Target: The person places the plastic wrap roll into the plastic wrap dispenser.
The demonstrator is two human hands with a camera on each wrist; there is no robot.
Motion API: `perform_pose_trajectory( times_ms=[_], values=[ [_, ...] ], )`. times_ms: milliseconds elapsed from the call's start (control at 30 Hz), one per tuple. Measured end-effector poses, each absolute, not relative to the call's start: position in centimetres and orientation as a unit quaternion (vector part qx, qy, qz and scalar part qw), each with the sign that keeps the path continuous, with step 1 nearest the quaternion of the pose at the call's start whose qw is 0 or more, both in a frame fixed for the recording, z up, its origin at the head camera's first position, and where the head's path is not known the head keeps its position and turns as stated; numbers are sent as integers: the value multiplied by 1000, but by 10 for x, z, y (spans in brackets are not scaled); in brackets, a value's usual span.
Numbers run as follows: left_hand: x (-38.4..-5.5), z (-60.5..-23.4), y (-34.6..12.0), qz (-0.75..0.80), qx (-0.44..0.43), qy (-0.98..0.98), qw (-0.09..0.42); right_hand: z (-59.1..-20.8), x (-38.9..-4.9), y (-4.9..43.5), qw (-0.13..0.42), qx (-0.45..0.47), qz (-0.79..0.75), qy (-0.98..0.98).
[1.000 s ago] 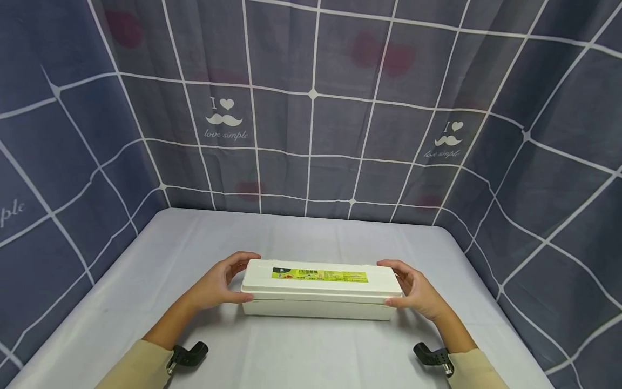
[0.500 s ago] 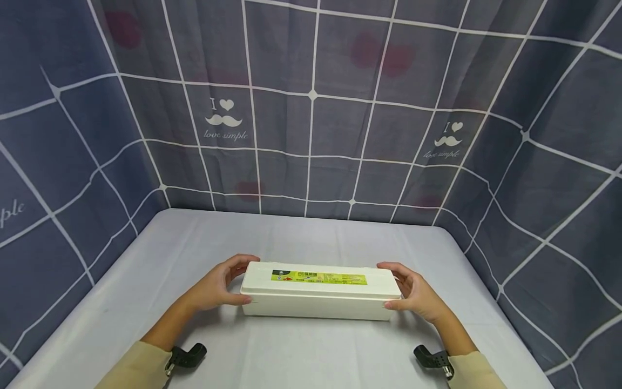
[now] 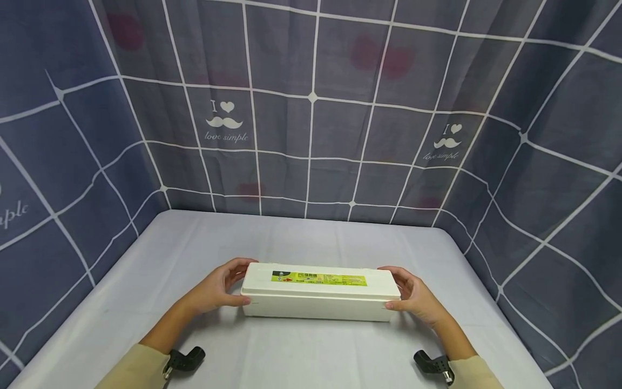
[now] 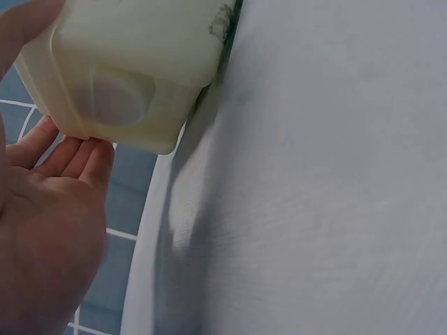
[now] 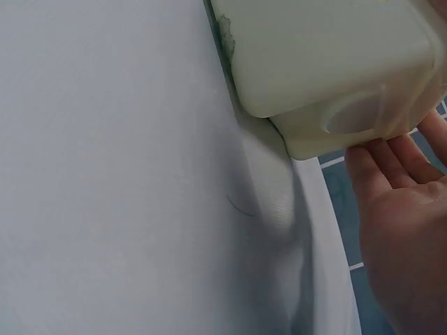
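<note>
A long white plastic cling film box [image 3: 318, 308] lies crosswise on the table, its lid down, with a yellow-green label [image 3: 318, 279] on top. My left hand [image 3: 209, 292] grips its left end, thumb at the front edge and fingers at the back. At the opposite end my right hand [image 3: 418, 300] holds it the same way. In the left wrist view the box's end [image 4: 140, 42] shows a round recess, with fingertips of the left hand [image 4: 56, 216] touching the edge. The right wrist view has a matching end [image 5: 328, 56] with the right hand's fingers against it.
A white cloth [image 3: 311, 356] covers the table. Dark blue-grey curtains [image 3: 282, 119] with white grid lines enclose the back and both sides. Black wrist mounts [image 3: 187, 359] jut inward from the beige sleeves [image 3: 136, 370].
A second ago the lid sat slightly raised, with a gap line along the front. It has since come down onto the box, both hands lowering slightly with it.
</note>
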State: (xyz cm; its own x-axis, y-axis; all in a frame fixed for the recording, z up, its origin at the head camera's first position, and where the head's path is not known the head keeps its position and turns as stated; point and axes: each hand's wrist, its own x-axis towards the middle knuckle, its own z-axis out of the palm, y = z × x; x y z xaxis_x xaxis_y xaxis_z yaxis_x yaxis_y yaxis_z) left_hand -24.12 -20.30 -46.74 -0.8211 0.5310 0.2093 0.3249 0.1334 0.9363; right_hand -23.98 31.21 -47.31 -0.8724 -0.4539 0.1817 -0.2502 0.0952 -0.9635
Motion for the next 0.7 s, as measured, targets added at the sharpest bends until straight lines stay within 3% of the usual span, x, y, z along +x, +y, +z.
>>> perform_pose_trajectory(
  times_ms=[700],
  values=[
    [-232, -475, -198, 618, 288, 722, 120, -480, -236, 314, 115, -246, -628, 729]
  ],
)
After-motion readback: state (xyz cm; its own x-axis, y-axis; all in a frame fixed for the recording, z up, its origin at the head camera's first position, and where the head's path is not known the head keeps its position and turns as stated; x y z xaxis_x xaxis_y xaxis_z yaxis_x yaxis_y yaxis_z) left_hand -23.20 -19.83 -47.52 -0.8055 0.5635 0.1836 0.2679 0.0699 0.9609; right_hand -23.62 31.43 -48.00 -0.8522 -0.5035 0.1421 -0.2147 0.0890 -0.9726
